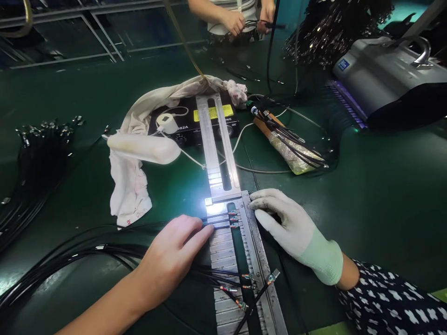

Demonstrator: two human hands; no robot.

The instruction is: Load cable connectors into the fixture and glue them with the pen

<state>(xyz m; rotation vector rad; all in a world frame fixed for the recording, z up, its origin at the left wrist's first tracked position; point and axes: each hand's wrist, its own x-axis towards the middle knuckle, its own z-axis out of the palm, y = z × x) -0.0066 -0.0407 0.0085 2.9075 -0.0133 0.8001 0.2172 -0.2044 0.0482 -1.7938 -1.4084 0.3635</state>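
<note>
Three connectors (234,218), just beyond left hand's (174,251) fingertips

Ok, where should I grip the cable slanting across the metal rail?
I'd pinch the cable on its black jacket, just behind the coloured wires, coming from the right: its metal connector points that way, past the edge of the rail.

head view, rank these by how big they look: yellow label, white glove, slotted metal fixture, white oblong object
1. Slotted metal fixture
2. White glove
3. White oblong object
4. Yellow label, partly covered by the fixture
Apparent size only; nearness may enlarge the glove.
</note>
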